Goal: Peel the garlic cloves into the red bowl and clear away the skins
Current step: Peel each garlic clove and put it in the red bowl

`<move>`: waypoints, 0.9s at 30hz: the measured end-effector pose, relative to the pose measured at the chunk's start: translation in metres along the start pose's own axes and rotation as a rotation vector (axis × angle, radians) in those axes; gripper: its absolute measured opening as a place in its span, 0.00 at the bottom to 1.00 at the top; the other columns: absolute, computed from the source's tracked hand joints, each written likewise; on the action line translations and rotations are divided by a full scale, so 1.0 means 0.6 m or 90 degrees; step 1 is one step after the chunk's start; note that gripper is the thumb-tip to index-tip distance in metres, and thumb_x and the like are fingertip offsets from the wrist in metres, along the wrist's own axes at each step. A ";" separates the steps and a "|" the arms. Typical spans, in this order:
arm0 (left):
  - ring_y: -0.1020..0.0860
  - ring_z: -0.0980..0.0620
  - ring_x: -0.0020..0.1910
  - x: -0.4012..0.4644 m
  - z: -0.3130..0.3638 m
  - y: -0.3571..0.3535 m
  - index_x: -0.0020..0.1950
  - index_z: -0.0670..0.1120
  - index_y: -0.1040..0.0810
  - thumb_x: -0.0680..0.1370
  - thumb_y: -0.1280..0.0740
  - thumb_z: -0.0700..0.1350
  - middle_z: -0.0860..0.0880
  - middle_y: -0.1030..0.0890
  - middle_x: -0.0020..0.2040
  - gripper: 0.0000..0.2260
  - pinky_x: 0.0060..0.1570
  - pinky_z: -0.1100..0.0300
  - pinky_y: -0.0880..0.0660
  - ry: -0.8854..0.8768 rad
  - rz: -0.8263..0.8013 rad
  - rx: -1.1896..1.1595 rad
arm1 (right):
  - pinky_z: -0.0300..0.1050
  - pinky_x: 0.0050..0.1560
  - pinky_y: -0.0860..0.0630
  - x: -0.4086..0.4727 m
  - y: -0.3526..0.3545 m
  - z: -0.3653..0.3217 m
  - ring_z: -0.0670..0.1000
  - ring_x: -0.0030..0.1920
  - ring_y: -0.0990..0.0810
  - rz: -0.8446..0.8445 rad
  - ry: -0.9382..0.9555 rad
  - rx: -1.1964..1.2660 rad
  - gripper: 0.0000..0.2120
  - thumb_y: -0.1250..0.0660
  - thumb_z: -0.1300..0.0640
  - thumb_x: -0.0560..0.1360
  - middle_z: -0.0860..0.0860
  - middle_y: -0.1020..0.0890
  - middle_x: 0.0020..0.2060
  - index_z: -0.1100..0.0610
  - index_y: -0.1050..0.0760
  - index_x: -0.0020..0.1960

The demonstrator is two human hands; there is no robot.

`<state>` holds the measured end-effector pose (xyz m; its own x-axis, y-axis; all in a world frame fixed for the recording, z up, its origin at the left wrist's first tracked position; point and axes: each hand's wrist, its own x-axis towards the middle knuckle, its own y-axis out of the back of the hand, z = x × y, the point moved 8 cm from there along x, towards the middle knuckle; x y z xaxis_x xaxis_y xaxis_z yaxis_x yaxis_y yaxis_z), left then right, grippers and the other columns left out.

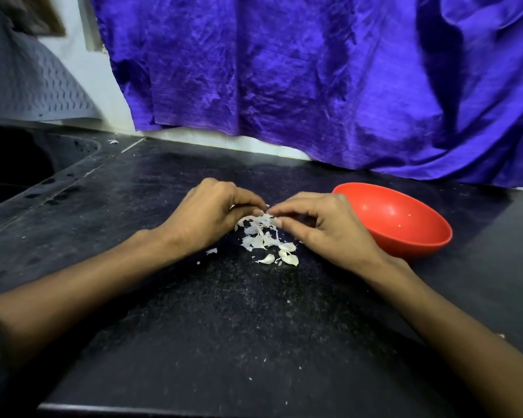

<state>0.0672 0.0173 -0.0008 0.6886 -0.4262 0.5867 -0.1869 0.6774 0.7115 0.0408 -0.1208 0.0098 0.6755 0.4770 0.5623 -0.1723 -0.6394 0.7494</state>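
Observation:
My left hand (206, 215) and my right hand (323, 227) meet fingertip to fingertip over a small heap of white garlic skins (258, 233) on the black counter (224, 312). Both pinch something small and white between them, mostly hidden by the fingers. Several unpeeled-looking garlic cloves (289, 254) lie at the near side of the heap. The red bowl (405, 224) stands just right of my right hand, tilted toward me, with only a few tiny specks inside.
A purple cloth (314, 79) hangs along the back wall and drapes onto the counter behind the bowl. A dark sink basin (27, 164) lies at the far left. Stray skin bits (211, 251) dot the counter.

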 end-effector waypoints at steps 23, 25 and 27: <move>0.25 0.63 0.29 0.007 -0.009 0.005 0.46 0.47 0.16 0.74 0.27 0.46 0.58 0.20 0.32 0.03 0.34 0.71 0.31 0.040 -0.012 -0.086 | 0.30 0.41 0.31 -0.014 -0.051 -0.009 0.44 0.40 0.25 -0.240 0.038 0.012 0.03 0.25 0.56 0.71 0.45 0.23 0.40 0.52 0.17 0.44; 0.25 0.63 0.28 0.007 0.000 0.005 0.48 0.46 0.16 0.76 0.28 0.43 0.56 0.19 0.33 0.03 0.34 0.73 0.32 0.033 -0.012 -0.099 | 0.28 0.39 0.32 -0.010 -0.035 -0.009 0.42 0.37 0.24 -0.199 0.044 0.021 0.03 0.26 0.59 0.71 0.47 0.21 0.40 0.55 0.18 0.45; 0.25 0.65 0.28 0.008 0.006 0.007 0.48 0.45 0.16 0.77 0.29 0.42 0.55 0.18 0.35 0.03 0.34 0.73 0.32 0.027 -0.003 -0.114 | 0.28 0.35 0.32 -0.005 -0.006 0.003 0.40 0.33 0.24 -0.128 0.005 0.063 0.03 0.27 0.60 0.72 0.47 0.19 0.37 0.57 0.19 0.45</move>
<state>0.0673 0.0158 0.0064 0.7189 -0.4062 0.5641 -0.0591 0.7728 0.6318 0.0409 -0.1209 0.0048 0.6830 0.6056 0.4083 0.0370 -0.5869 0.8088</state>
